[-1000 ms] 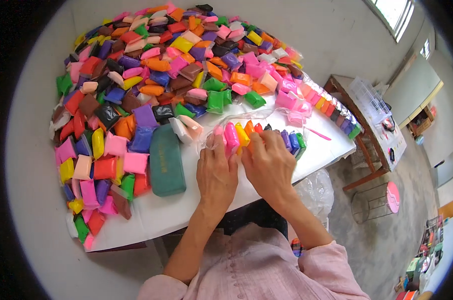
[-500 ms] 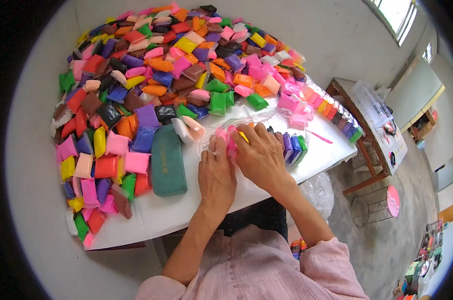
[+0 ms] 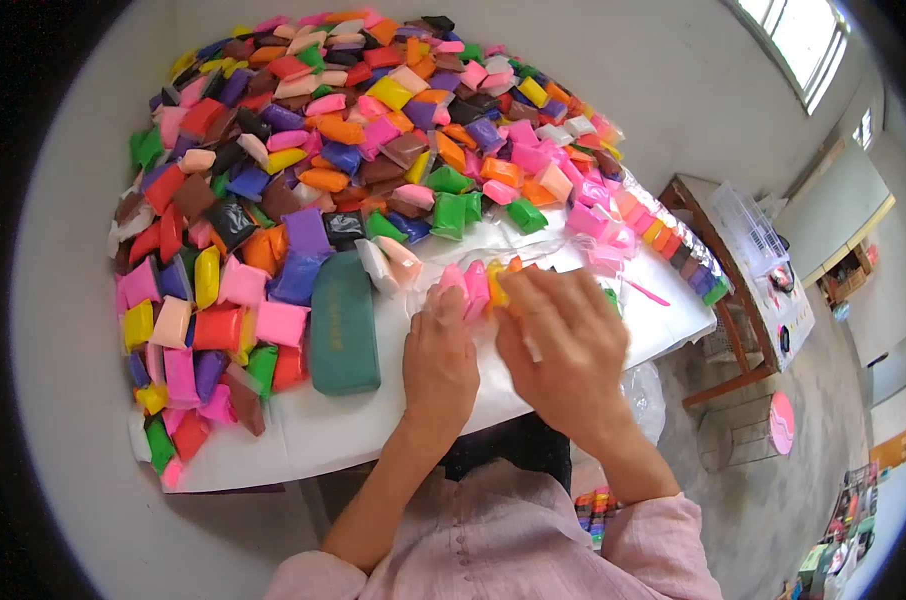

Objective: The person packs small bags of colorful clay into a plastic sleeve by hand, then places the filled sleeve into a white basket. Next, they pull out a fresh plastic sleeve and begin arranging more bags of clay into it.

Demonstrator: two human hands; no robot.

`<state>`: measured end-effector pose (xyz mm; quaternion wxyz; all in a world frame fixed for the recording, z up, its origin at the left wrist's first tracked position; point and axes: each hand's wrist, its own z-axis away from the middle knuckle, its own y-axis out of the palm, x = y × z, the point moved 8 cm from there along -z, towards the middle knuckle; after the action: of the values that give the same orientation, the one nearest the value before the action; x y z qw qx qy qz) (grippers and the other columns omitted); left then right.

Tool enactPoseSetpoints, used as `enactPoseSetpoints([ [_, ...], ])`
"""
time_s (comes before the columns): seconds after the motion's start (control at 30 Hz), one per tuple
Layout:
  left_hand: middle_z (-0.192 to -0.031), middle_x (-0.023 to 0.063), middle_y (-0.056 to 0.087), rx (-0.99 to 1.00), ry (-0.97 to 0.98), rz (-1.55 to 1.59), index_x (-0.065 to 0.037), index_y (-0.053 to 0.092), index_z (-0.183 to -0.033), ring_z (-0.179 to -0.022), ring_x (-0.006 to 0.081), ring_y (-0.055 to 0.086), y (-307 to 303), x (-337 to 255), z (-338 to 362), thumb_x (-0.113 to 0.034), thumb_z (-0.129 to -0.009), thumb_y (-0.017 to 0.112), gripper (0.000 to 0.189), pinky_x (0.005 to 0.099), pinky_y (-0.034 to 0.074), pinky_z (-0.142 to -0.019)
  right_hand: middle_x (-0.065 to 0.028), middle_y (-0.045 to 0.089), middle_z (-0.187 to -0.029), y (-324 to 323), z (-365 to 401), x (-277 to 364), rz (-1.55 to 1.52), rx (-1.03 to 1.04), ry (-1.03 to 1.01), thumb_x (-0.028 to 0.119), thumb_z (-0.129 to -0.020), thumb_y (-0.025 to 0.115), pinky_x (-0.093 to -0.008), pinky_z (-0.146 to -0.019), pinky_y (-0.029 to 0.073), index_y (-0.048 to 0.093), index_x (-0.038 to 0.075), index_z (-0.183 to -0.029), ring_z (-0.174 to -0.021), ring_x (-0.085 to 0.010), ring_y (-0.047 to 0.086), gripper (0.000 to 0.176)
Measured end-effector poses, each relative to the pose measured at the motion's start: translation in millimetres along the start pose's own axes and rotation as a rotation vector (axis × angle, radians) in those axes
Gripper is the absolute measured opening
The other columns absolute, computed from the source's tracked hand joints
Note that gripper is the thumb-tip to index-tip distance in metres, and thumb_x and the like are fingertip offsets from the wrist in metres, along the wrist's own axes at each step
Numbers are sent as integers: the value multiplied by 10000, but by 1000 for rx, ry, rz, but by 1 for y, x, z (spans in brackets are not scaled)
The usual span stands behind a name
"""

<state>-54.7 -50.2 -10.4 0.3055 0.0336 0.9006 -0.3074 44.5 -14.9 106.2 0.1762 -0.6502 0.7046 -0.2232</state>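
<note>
My left hand [image 3: 441,365] is closed at the left end of a row of small plastic-wrapped packets, its fingers against the pink clay packets [image 3: 477,290]. Right of these, a yellow packet [image 3: 496,287] stands in the same row. My right hand [image 3: 565,350] is over the row's right part, blurred, with its fingers stretched out; it hides most of the packets beneath. Only a bit of a green packet [image 3: 611,297] shows past it. Behind my left hand lie a white packet [image 3: 377,265] and a peach packet [image 3: 403,262].
A large heap of coloured packets [image 3: 313,180] covers the back and left of the white table [image 3: 393,425]. A green case [image 3: 344,325] lies left of my hands. At right are a finished-looking packet row [image 3: 678,250], a pink stick [image 3: 649,293], a wooden desk [image 3: 738,375] and a stool [image 3: 781,423].
My right hand has come away from the pink packets, moving right and nearer to me, and its fingers have straightened. The pink and yellow packets show more. My left hand stays at the row's end.
</note>
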Motion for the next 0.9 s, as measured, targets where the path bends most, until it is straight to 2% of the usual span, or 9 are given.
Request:
enactPoseSetpoints([
  [0.07, -1290, 283, 526, 10, -9, -13, 40, 443, -1330, -1096, 438, 540, 3, 2, 4, 51, -801, 590, 549, 497, 437, -954, -91, 662, -766, -18, -32, 5, -67, -24, 51, -36, -734, 729, -364, -626, 519, 678, 12, -919, -635, -248, 632, 198],
  [0.1, -1273, 279, 533, 13, -15, -40, 37, 452, -1316, -1078, 432, 544, 6, 4, 6, 44, -799, 598, 538, 496, 441, -941, -86, 664, -731, -12, -49, 3, -120, 10, 71, 67, -777, 746, -380, -607, 515, 681, 11, -908, -617, -250, 631, 157],
  [0.17, -1243, 270, 543, 31, -23, -71, 27, 467, -1294, -1053, 424, 549, 9, 6, 7, 36, -794, 609, 519, 492, 447, -923, -106, 680, -745, 26, -79, 5, -59, 221, 122, 232, -819, 746, -396, -596, 516, 703, 24, -883, -656, -267, 659, 222],
  [0.23, -1216, 262, 551, 68, -32, -79, 14, 479, -1276, -1039, 418, 551, 10, 8, 9, 34, -789, 616, 506, 484, 452, -912, -125, 688, -747, 91, -93, 12, 29, 664, 143, 384, -827, 735, -401, -620, 527, 721, 25, -854, -717, -288, 689, 360],
  [0.37, -1139, 224, 560, 42, -76, -47, 24, 535, -1171, -1021, 411, 538, 3, 5, 8, -12, -895, 558, 280, 501, 439, -899, -147, 712, -819, 177, -73, 10, 88, 765, 11, 516, -756, 759, -401, -682, 553, 725, 13, -805, -820, -310, 708, 507],
  [0.57, -1107, 222, 553, -26, -17, -37, 40, 517, -1140, -999, 407, 541, -2, -2, 5, 8, -876, 565, 270, 495, 444, -882, -165, 720, -995, 222, -57, -7, 84, 880, 82, 255, -779, 703, -400, -772, 560, 708, 56, -1013, -974, -293, 697, 307],
  [0.77, -1114, 230, 550, 14, -44, -72, 46, 529, -1138, -1003, 407, 539, 3, 1, 7, 6, -870, 568, 274, 492, 445, -883, -113, 736, -1046, 224, -57, -8, 164, 905, 140, 193, -831, 619, -367, -751, 578, 754, 108, -1008, -980, -251, 717, 239],
  [0.87, -1165, 234, 545, 35, -50, -79, 49, 519, -1178, -1052, 414, 538, 3, 2, 8, 8, -854, 582, 333, 475, 452, -908, -171, 722, -924, 213, -65, -3, 108, 863, 180, 204, -748, 679, -401, -764, 549, 732, 77, -912, -934, -308, 707, 214],
  [0.9, -1204, 232, 541, 39, -38, -93, 46, 506, -1206, -1073, 409, 541, 5, 3, 9, 8, -837, 598, 383, 467, 455, -920, -176, 719, -896, 195, -74, 3, 78, 726, 170, 218, -751, 682, -405, -733, 543, 726, 59, -860, -902, -314, 709, 197],
])
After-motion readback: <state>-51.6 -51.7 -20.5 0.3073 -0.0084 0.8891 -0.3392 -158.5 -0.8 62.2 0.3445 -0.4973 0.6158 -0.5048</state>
